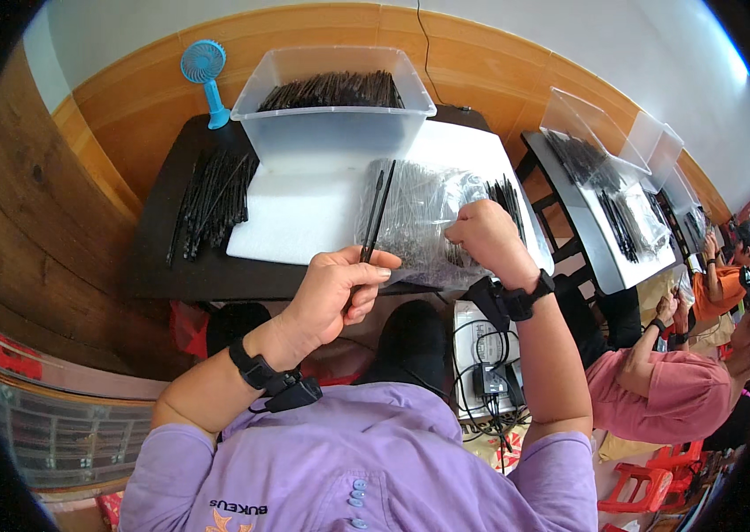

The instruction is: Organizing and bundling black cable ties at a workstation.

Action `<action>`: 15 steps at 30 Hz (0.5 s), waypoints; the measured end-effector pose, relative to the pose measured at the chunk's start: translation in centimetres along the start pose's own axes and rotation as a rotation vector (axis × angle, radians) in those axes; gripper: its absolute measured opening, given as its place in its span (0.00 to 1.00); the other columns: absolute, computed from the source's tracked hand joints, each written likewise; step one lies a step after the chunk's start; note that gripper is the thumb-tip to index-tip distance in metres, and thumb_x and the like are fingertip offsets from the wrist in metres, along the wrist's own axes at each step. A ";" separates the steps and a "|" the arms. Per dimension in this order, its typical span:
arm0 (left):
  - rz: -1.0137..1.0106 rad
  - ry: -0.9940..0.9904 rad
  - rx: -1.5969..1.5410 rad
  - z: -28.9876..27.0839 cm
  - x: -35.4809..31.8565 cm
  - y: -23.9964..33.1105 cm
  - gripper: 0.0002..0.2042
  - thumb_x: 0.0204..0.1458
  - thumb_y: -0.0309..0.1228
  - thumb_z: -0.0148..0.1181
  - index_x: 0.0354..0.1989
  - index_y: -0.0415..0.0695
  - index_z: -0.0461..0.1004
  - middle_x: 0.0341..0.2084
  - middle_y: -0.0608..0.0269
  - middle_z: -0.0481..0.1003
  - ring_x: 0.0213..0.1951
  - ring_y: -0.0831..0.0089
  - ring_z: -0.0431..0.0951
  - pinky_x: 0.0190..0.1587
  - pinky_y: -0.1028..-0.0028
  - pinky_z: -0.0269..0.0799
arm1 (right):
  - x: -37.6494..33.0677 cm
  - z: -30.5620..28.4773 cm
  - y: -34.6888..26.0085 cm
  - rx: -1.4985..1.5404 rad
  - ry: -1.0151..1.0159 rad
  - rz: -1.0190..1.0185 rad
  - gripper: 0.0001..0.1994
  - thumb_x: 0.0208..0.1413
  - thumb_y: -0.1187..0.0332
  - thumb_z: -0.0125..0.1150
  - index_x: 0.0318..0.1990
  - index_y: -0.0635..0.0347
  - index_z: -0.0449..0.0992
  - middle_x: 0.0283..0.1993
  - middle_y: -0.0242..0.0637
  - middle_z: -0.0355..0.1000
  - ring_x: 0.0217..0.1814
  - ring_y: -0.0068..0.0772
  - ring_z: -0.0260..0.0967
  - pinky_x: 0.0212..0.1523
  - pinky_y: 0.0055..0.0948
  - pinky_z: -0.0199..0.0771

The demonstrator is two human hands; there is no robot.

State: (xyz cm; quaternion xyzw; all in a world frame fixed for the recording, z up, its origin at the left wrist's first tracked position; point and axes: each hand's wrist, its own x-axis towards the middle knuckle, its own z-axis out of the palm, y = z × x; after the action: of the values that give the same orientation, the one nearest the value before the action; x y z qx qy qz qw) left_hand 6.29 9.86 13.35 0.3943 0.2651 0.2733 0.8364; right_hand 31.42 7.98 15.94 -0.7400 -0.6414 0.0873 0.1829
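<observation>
The left hand (pixel 332 288) is closed around two thin black plastic sticks (pixel 377 211), which point up and away over the white foam sheet (pixel 295 222) on the dark table (pixel 158 253). The right hand (pixel 484 238) pinches the crinkled clear plastic bag of black sticks (pixel 419 208), which lies on the foam sheet just beside the left hand. Behind stands a clear plastic bin (pixel 332 133) with more sticks; a loose pile of black sticks (pixel 214 199) lies at left, near a small blue fan (pixel 205 73).

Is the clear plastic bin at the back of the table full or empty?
Partly filled. The clear bin has no lid, and a layer of thin black sticks lies inside, below its rim.
</observation>
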 end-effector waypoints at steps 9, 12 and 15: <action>-0.045 -0.024 -0.003 1.0 0.2 0.2 0.09 0.56 0.23 0.55 0.43 0.34 0.74 0.14 0.71 0.64 0.14 0.84 0.61 0.15 0.82 0.54 | -1.2 -2.8 -1.3 0.612 -0.251 0.124 0.11 0.48 0.72 0.58 0.17 0.65 0.68 0.15 0.30 0.62 0.14 0.22 0.61 0.17 0.23 0.57; -0.086 0.039 0.068 2.4 0.8 0.4 0.10 0.55 0.23 0.56 0.44 0.34 0.75 0.14 0.72 0.64 0.13 0.85 0.60 0.14 0.83 0.52 | -2.1 -3.6 -1.1 0.637 -0.283 0.138 0.12 0.50 0.70 0.59 0.19 0.64 0.68 0.16 0.29 0.62 0.14 0.22 0.61 0.17 0.22 0.57; -0.065 -0.045 0.101 2.7 1.8 0.2 0.11 0.55 0.24 0.57 0.45 0.34 0.75 0.13 0.74 0.63 0.12 0.86 0.58 0.13 0.83 0.50 | -2.8 -4.2 -1.4 0.671 -0.273 0.223 0.12 0.53 0.69 0.59 0.20 0.63 0.68 0.16 0.29 0.62 0.14 0.21 0.61 0.17 0.22 0.57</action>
State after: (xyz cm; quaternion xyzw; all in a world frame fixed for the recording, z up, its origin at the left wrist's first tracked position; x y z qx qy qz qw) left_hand 9.31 9.81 14.58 0.4330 0.2725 0.2233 0.8297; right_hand 31.20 4.68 20.06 -0.6858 -0.5109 0.4096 0.3175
